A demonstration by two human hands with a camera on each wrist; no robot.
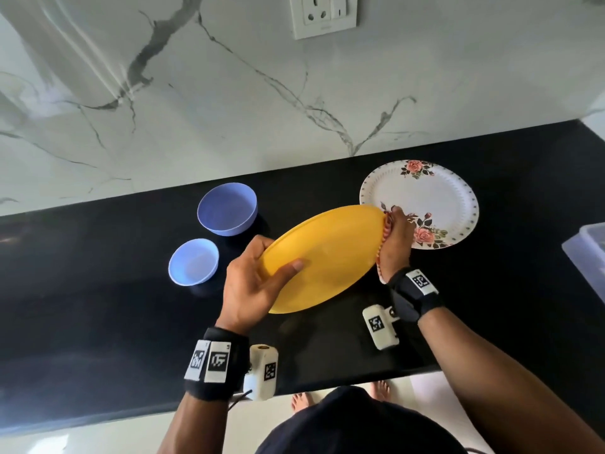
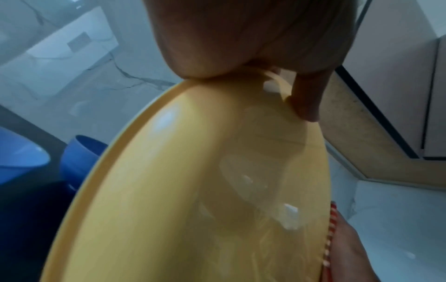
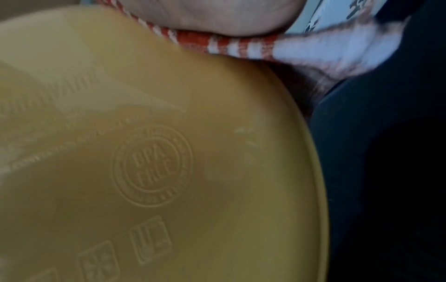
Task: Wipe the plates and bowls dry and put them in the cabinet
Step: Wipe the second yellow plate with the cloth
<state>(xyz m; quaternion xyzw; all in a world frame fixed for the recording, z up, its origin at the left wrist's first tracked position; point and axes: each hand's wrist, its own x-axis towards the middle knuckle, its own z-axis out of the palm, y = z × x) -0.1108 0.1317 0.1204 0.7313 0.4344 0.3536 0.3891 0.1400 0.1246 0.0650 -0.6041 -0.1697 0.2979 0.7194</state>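
Observation:
A yellow plate (image 1: pixel 327 257) is tilted above the black counter (image 1: pixel 98 322). My left hand (image 1: pixel 252 283) grips its near-left rim, thumb on the upper face, fingers behind. My right hand (image 1: pixel 394 244) presses a red-and-white striped cloth (image 1: pixel 386 229) against the plate's far-right edge. In the left wrist view the yellow plate (image 2: pixel 205 190) fills the frame, with the cloth (image 2: pixel 332 225) at its right rim. The right wrist view has the plate's embossed underside (image 3: pixel 154 171) and the cloth (image 3: pixel 231 45) under my palm. A floral plate (image 1: pixel 432 198) lies flat behind my right hand.
Two blue bowls stand left of the yellow plate, the larger bowl (image 1: pixel 227 208) farther back and the smaller bowl (image 1: pixel 193 262) nearer. A clear plastic container (image 1: pixel 586 253) sits at the right edge. A marble wall with a socket (image 1: pixel 322 14) rises behind the counter.

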